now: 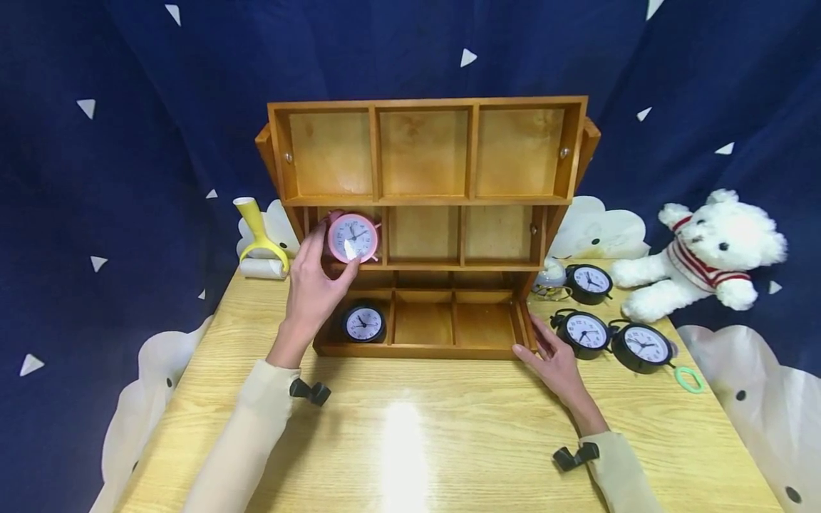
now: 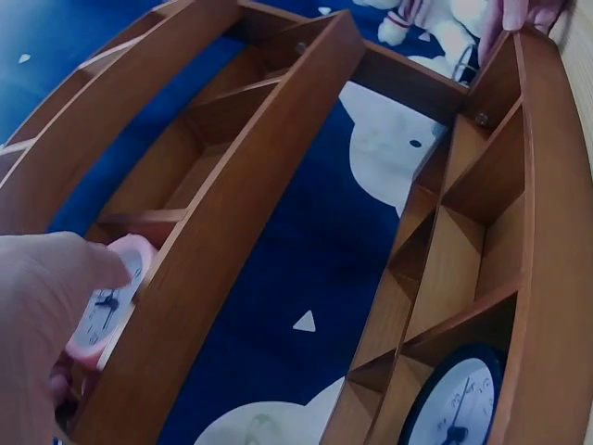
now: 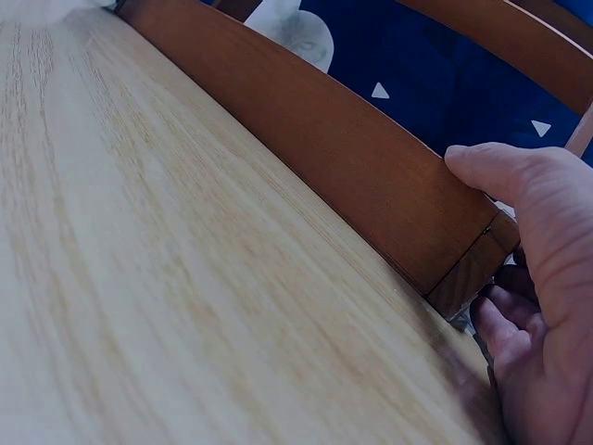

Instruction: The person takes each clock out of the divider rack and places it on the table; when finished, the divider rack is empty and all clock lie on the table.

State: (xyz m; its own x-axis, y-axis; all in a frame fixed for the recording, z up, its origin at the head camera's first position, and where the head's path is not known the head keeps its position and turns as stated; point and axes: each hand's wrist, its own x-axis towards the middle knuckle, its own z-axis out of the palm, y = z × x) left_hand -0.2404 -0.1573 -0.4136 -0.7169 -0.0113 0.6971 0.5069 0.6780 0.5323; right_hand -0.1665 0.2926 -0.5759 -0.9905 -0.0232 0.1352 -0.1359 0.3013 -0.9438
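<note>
A three-tiered wooden organizer box [image 1: 426, 201] stands on the table, each tier split into compartments. My left hand [image 1: 318, 274] grips a pink alarm clock [image 1: 353, 238] between thumb and fingers, at the middle tier's left compartment. In the left wrist view the pink clock [image 2: 113, 298] is partly covered by the thumb. Below it, a black alarm clock [image 1: 363, 324] sits in the bottom tier's left compartment. My right hand [image 1: 556, 360] holds the bottom tier's front right corner. In the right wrist view the thumb lies over the upper edge of the wooden front [image 3: 371, 167], fingers curled round the end.
Several black alarm clocks [image 1: 585, 332] stand right of the organizer, near a green ring [image 1: 689, 380]. Behind them sits a white teddy bear [image 1: 699, 256]. A yellow-handled lint roller [image 1: 261, 267] lies at the back left of the table [image 1: 359, 434]. A dark blue curtain [image 1: 398, 50] hangs behind.
</note>
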